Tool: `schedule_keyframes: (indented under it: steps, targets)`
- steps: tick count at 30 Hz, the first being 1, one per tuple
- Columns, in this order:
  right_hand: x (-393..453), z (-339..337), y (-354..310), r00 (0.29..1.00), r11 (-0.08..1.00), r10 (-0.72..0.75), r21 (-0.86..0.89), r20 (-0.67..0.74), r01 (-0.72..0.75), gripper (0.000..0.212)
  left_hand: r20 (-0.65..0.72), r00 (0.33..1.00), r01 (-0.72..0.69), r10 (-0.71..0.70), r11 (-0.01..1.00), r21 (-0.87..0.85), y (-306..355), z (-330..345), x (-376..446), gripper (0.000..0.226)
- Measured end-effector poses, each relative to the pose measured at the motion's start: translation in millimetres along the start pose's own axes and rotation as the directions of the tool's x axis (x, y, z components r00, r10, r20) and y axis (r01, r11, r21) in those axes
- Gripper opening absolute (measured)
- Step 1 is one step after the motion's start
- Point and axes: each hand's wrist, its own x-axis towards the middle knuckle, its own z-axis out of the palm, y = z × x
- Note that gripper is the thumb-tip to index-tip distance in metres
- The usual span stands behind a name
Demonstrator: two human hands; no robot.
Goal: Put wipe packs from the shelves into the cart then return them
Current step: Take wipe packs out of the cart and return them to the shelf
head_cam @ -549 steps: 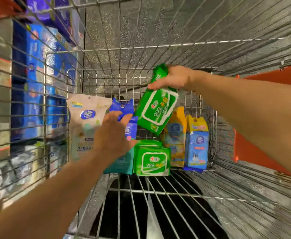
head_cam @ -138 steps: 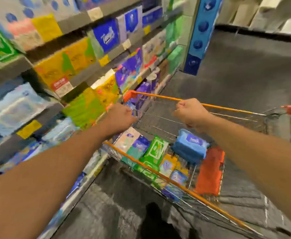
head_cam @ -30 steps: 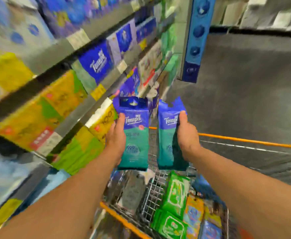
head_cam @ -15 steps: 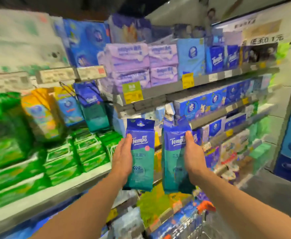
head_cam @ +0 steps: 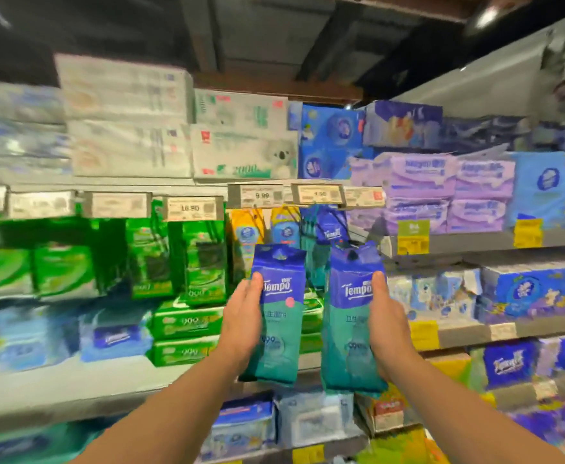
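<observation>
**Packs held up before the shelves**

Head view: we hold two blue-and-teal Tempo wipe packs upright, side by side and slightly apart, in front of the shelves (head_cam: 475, 241). Our left hand (head_cam: 244, 326) grips the left pack (head_cam: 279, 316) along its left edge; our right hand (head_cam: 386, 324) grips the right pack (head_cam: 350, 319) along its right edge. Just behind them hang more Tempo packs (head_cam: 329, 229) under the price tags (head_cam: 261, 195), with green 999 packs (head_cam: 187, 321) to the left. The surroundings are blurred.
</observation>
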Motion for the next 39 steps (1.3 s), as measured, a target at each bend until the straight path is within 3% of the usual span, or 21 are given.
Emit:
schedule_keyframes:
  steps: [3,8,13,21,30,35,39]
  targets:
    - [-16,24,-2,0.992,0.989,0.098,0.102,0.079,-0.106,0.102,-0.007,1.0,-0.019,0.019,0.999,0.05,-4,-19,8,0.066]
    - [-40,46,3,0.976,0.965,0.109,0.217,0.188,-0.149,0.092,0.015,1.0,-0.02,0.019,0.996,0.083,-11,-25,19,0.046]
    - [-43,36,10,0.966,0.968,0.073,0.214,0.247,-0.128,0.088,0.094,0.996,-0.012,0.007,0.999,0.049,-17,-4,34,0.039]
    - [-4,19,-7,0.95,0.958,-0.02,0.277,0.31,-0.07,0.069,0.225,0.974,-0.039,0.03,0.999,0.035,-13,61,48,0.059]
    - [56,6,-14,0.899,0.949,-0.001,0.284,0.437,-0.137,0.065,0.242,0.962,0.135,-0.13,0.991,-0.002,-12,116,76,0.058]
    - [77,-1,-21,0.902,0.954,-0.044,0.286,0.429,-0.089,0.059,0.254,0.96,0.143,-0.118,0.986,-0.084,-7,134,97,0.074]
    - [88,-3,-18,0.894,0.958,-0.035,0.271,0.448,-0.098,0.065,0.22,0.975,0.036,-0.033,0.999,-0.011,22,143,113,0.031]
